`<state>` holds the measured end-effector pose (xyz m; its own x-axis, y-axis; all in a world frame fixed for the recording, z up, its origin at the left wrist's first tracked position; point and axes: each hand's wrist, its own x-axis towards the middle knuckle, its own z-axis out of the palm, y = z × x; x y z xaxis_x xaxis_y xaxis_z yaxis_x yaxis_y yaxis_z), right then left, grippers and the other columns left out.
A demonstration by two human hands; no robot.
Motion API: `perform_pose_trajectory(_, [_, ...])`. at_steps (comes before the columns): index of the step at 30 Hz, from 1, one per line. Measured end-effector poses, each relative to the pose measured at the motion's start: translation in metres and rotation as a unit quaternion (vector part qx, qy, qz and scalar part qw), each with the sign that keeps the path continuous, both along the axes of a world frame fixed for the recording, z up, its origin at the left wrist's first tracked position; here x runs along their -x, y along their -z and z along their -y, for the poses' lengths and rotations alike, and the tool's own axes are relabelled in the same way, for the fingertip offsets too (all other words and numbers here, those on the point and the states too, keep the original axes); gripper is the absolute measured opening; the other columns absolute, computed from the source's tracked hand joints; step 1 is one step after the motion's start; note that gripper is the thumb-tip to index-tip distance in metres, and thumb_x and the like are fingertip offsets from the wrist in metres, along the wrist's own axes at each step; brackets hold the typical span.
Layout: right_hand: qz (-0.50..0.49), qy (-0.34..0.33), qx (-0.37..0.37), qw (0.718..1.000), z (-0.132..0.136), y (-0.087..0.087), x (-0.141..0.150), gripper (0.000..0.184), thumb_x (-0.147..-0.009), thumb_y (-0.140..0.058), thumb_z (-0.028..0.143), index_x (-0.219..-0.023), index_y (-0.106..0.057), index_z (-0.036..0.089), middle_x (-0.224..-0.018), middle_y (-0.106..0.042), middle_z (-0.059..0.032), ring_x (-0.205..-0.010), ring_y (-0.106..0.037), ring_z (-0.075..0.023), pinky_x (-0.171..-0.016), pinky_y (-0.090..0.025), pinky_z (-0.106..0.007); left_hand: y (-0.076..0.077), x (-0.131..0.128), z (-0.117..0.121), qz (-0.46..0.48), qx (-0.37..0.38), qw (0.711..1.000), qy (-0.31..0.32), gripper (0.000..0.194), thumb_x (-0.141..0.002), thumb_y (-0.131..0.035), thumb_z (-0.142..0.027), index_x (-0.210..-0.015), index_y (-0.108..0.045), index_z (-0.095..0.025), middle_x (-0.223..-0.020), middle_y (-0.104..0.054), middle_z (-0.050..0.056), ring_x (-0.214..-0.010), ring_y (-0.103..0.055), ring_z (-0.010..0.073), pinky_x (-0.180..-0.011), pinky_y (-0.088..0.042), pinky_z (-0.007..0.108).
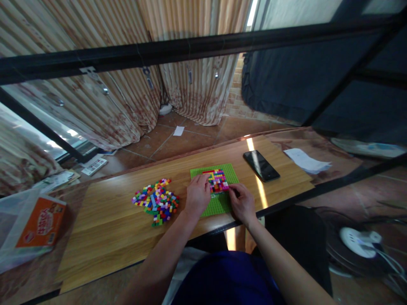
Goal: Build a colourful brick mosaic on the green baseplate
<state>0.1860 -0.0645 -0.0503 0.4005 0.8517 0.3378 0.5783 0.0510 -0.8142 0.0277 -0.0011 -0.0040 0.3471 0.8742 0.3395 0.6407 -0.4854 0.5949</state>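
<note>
A green studded baseplate (pixel 219 207) lies on the wooden table, bearing a block of multicoloured toy bricks (pixel 218 180) set side by side. My left hand (pixel 199 195) rests over the plate's left side, its fingers stretched out onto the left part of the bricks and hiding some of them. At the right edge of that block, my right hand (pixel 243 202) has thumb and forefinger brought together in a pinch. What sits between those fingertips is too small to make out. Left of the plate is a loose pile of small coloured bricks (pixel 155 201).
A black phone (pixel 261 165) lies right of the plate, with white paper (pixel 305 161) beyond it. A clear plastic tub with an orange label (pixel 43 221) stands at far left. A dark metal bar (pixel 203 50) crosses above the table's far side. A white power strip (pixel 358 242) is at lower right.
</note>
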Motion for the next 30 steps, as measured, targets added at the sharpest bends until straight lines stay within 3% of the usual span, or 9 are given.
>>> perform_pose_trajectory(10, [0.001, -0.004, -0.002, 1.0, 0.0, -0.001, 0.001, 0.02, -0.087, -0.05, 0.029, -0.085, -0.067, 0.019, -0.086, -0.066, -0.0067, -0.08, -0.061, -0.019, -0.073, -0.047, -0.032, 0.011, 0.002, 0.003, 0.053, -0.08, 0.995, 0.013, 0.026, -0.088, -0.05, -0.011, -0.11, -0.062, -0.02, -0.096, -0.068, 0.005, -0.095, -0.062, 0.0184, -0.087, -0.051, 0.034])
perform_pose_trajectory(18, [0.0, -0.004, 0.0, 1.0, 0.001, -0.002, 0.001, 0.019, -0.087, -0.05, 0.028, -0.085, -0.067, 0.019, -0.087, -0.066, -0.0071, -0.081, -0.062, -0.0195, -0.074, -0.047, -0.033, 0.014, -0.005, 0.002, 0.038, -0.09, 0.995, -0.019, 0.027, -0.086, -0.053, -0.01, -0.11, -0.063, -0.019, -0.092, -0.069, 0.006, -0.088, -0.062, 0.0194, -0.082, -0.051, 0.034])
perform_pose_trajectory(30, [-0.015, -0.006, 0.004, 1.0, 0.001, -0.003, 0.002, 0.018, -0.086, -0.05, 0.028, -0.085, -0.067, 0.02, -0.088, -0.066, -0.0071, -0.082, -0.061, -0.0197, -0.073, -0.047, -0.033, 0.019, -0.005, 0.002, 0.034, -0.152, 0.988, -0.013, 0.029, -0.087, -0.052, -0.01, -0.111, -0.062, -0.021, -0.09, -0.069, 0.005, -0.087, -0.063, 0.0179, -0.084, -0.051, 0.033])
